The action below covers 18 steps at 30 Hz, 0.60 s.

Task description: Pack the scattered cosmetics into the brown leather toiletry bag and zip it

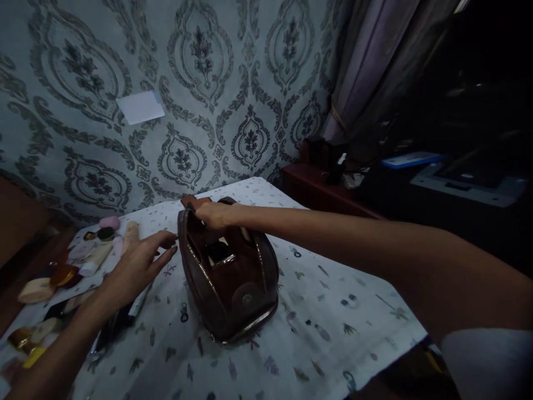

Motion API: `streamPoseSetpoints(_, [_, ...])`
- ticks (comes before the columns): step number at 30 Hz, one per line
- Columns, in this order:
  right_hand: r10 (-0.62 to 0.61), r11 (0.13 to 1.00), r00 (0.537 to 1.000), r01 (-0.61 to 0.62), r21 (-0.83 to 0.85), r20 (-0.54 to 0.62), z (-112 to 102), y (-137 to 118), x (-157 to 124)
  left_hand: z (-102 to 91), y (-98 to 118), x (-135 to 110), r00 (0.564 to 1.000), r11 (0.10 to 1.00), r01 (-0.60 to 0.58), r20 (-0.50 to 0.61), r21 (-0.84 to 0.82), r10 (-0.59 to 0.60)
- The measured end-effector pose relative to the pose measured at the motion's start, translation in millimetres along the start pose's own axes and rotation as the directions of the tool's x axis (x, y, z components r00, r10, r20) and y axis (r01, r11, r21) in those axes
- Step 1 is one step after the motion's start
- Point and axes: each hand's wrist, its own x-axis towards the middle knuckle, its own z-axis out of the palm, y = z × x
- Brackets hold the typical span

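Observation:
A dark brown handbag point(245, 303) stands on the cloth-covered table, its zipped top wide apart. Inside it lies a shiny, square, gold-edged item point(222, 253). My right hand point(216, 215) is at the far end of the bag's opening, fingers curled down; what they grip is hidden. Beside those fingers, a lighter brown leather-like piece point(195, 202) shows at the far rim. My left hand point(144, 260) hovers at the bag's left side, thumb and fingers apart, holding nothing. Behind it are a beige tube point(131, 233) and a pale cream tube point(95, 259).
Several cosmetics crowd the table's left side, among them a pink rounded item point(109, 223) and an amber jar point(65, 275). The patterned tablecloth point(325, 339) reaches the table's right edge. A patterned wall point(225, 122) rises behind; a dark red cabinet point(325, 191) stands at right.

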Motion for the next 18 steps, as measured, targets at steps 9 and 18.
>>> streamPoseSetpoints(9, [0.038,0.998,0.999,-0.036,-0.042,0.029,-8,-4,-6,7.1,-2,-7,0.999,1.0,0.009,0.042,-0.014,-0.008])
streamPoseSetpoints(18, [0.05,0.999,0.998,-0.049,-0.023,0.046,-7,-4,-5,18.6,-10,-12,0.999,0.998,0.021,0.035,-0.052,-0.019])
